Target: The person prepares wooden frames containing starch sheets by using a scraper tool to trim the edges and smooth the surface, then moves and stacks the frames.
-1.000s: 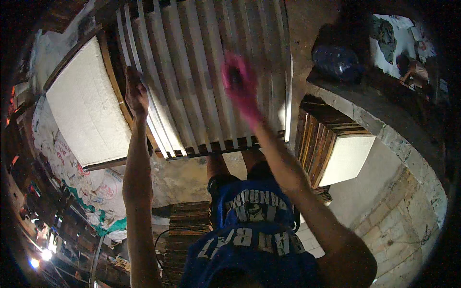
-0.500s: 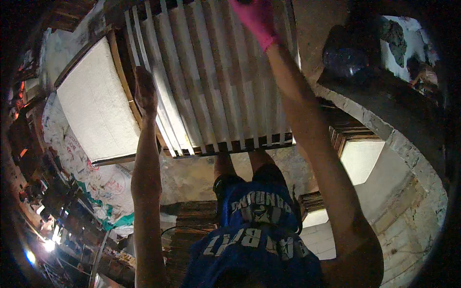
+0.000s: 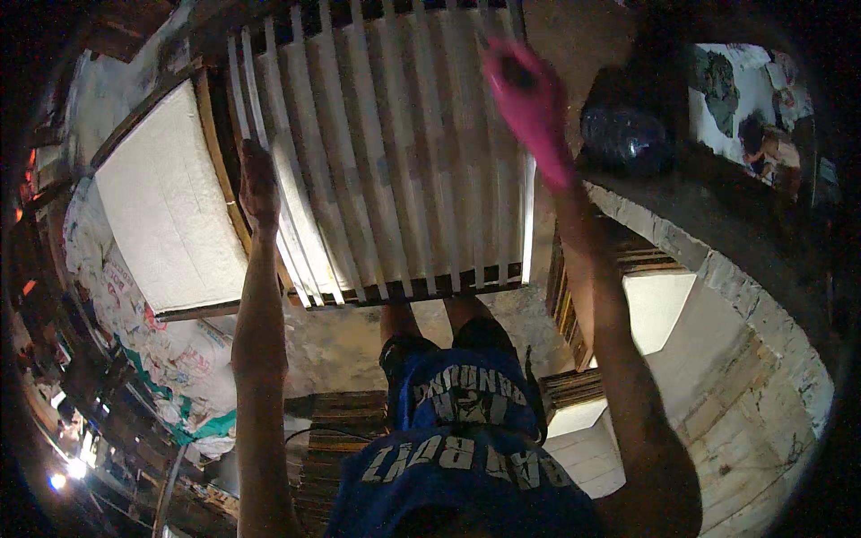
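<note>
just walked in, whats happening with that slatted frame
A person is at a large rectangular frame of pale parallel strips. The bare left hand is at its left edge. The right hand, in a pink glove, is by its upper right side; whether the dark patch there is something held is unclear. A white rectangular panel with a dark border is to the left.

Wide head-worn fisheye view, steeply downward.
</note>
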The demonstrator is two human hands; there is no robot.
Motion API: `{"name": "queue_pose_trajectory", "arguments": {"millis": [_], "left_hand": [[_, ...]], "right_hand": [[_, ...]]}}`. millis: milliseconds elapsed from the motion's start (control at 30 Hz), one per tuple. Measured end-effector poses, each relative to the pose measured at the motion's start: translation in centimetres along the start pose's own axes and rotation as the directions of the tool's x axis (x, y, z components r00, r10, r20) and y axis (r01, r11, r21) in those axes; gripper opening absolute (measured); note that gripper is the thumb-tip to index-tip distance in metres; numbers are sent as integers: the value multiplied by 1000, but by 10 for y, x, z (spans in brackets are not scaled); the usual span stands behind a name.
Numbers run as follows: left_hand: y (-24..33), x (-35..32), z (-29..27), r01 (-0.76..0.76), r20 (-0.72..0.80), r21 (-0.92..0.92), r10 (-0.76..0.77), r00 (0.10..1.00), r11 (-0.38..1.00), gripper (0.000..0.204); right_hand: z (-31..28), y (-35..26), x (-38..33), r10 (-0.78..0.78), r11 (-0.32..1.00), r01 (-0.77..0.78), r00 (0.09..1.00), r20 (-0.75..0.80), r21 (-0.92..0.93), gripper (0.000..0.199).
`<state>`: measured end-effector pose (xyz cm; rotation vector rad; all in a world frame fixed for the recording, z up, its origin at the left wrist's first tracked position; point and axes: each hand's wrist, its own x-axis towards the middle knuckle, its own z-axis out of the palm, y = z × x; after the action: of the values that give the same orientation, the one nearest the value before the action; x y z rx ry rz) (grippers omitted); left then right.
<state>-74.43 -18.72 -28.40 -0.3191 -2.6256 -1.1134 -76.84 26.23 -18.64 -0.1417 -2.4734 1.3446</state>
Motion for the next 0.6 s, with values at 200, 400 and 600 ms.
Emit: {"name": "queue_pose_trajectory", "arguments": {"millis": [200,400,600], "left_hand": [[-6,2,3,-57,-18,131,59,998,990,45],[5,-1,3,143,-26,-335,-161,987,931,42],[1,6,6,78,-44,113,-74,996,991,43]], "right_hand": [[38,-21,-54,68,996,-60,988,-140,63,24],[-104,-84,-297,405,886,-449,871,277,116,27],[-58,-1,-40,-85,986,81,996,-24,-147,24]]}}
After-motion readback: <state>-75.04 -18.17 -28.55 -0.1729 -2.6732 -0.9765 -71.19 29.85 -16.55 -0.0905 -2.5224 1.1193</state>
